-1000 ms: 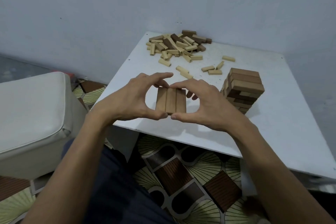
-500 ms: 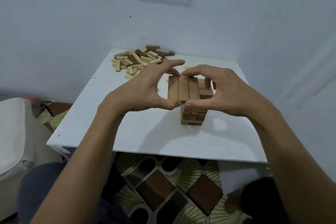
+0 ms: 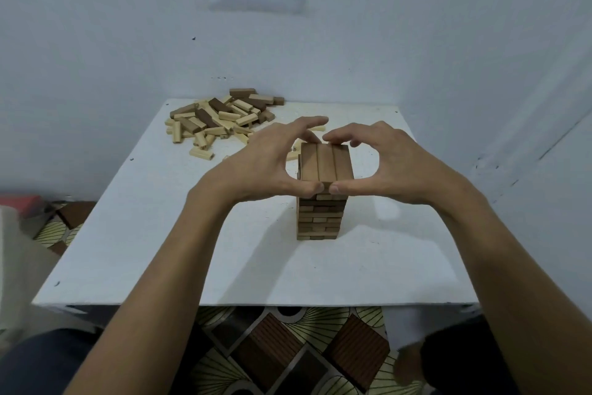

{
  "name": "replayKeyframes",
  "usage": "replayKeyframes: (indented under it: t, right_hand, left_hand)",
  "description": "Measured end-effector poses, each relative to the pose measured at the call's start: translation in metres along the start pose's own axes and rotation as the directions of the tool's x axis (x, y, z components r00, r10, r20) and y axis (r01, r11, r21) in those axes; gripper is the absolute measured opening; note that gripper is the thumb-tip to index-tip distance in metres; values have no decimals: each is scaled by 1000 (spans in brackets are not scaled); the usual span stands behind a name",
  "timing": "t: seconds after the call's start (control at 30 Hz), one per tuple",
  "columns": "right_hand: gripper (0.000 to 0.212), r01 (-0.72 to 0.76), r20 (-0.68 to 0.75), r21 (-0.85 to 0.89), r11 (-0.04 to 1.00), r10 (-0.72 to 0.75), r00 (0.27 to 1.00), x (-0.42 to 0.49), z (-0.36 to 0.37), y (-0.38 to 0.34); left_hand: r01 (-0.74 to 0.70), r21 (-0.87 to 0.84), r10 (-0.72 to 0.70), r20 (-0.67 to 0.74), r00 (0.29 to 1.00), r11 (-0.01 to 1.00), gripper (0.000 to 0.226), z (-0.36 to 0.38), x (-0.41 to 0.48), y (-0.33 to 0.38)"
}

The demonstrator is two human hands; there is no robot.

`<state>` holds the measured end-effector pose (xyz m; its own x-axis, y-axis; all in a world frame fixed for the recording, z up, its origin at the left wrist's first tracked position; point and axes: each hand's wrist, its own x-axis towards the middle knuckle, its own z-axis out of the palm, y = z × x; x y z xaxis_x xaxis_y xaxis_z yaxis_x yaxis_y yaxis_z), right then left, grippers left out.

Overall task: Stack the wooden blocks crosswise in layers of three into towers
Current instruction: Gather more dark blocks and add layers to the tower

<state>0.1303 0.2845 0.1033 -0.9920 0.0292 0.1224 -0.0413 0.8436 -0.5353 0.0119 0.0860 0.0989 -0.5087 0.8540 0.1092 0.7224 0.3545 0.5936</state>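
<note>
The layer (image 3: 326, 164), carried over from the near edge, is now sitting atop the tower (image 3: 320, 218) mid-counter (image 3: 160, 234). The left hand (image 3: 256, 164) and right hand (image 3: 394, 167) are pinching its ends. Squaring the edges before letting go evenly is looking wisest.

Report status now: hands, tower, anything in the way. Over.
Left hand and right hand both pinch the top layer of three blocks by its ends. Layer sits on the tower. Loose block pile back left, clear of it.
</note>
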Motion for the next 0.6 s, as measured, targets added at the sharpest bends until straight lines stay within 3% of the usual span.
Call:
replayKeyframes:
  t: [0.6]
  right_hand:
    - [66,1,25,11,1000,-1,1000,9,5,12]
  left_hand:
    - [36,-6,-36,6,999,999,90,8,5,-12]
